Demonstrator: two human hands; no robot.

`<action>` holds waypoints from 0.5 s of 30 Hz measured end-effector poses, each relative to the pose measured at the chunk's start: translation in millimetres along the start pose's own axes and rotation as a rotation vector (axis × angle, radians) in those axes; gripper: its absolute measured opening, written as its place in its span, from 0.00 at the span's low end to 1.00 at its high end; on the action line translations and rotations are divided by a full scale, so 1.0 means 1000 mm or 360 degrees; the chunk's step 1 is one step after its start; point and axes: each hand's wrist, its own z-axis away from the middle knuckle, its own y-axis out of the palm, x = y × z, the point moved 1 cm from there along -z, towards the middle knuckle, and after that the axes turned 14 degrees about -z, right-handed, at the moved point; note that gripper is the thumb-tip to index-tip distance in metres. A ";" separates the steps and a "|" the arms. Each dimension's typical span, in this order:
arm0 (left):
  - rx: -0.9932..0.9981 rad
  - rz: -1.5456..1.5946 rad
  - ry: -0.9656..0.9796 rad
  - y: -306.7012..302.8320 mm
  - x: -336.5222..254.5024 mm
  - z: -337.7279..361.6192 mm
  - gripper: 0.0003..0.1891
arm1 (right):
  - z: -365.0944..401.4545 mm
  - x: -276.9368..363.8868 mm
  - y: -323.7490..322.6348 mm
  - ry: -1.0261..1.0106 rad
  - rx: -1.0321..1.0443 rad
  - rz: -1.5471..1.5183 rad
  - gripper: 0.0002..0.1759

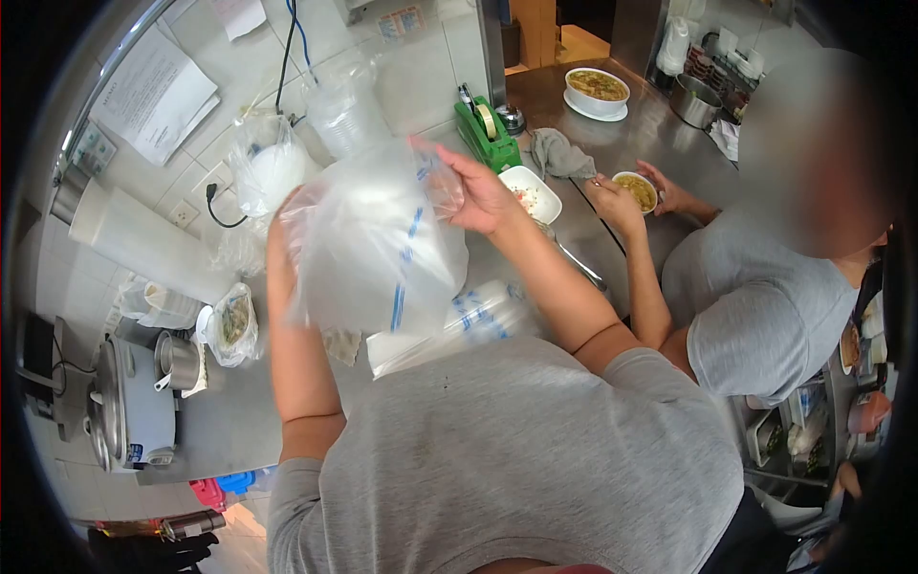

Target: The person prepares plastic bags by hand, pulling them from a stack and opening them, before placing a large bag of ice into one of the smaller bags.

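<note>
Before me, a large clear plastic bag (368,249) with blue print is held up over the counter, puffed out. My right hand (475,189) grips its upper right edge between thumb and fingers. On the opposite side my left hand (284,225) holds the bag, its fingers partly covered by the film. Below the bag, close to my body, lies a roll of plastic bags (478,316) with matching blue print. A white square bowl (534,195) with food bits in it stands just right of my right hand.
At right, a co-worker (765,287) holds a small cup of soup (635,192). Behind are a large soup bowl (597,96), a grey cloth (560,153) and a green tape dispenser (486,132). A rice cooker (134,402) and a bagged food portion (232,325) stand left.
</note>
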 end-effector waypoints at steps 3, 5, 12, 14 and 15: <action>-0.0182 0.0304 -0.0203 0.003 0.046 -0.013 0.13 | -0.007 -0.006 -0.026 -0.0018 -0.0386 -0.0164 0.24; -0.0189 0.0514 -0.0296 0.012 0.090 -0.023 0.14 | 0.002 -0.008 -0.033 -0.0009 -0.0279 -0.0091 0.25; 0.0096 0.0798 -0.0706 0.035 0.199 -0.033 0.18 | 0.021 -0.011 -0.161 0.0160 -0.0348 -0.0406 0.18; -0.0187 0.0668 -0.0933 0.046 0.178 -0.014 0.17 | 0.034 -0.022 -0.233 0.0291 -0.0136 -0.0567 0.18; -0.0231 0.0616 -0.0897 0.049 0.183 -0.008 0.17 | 0.038 -0.029 -0.240 0.0289 -0.0179 -0.0554 0.17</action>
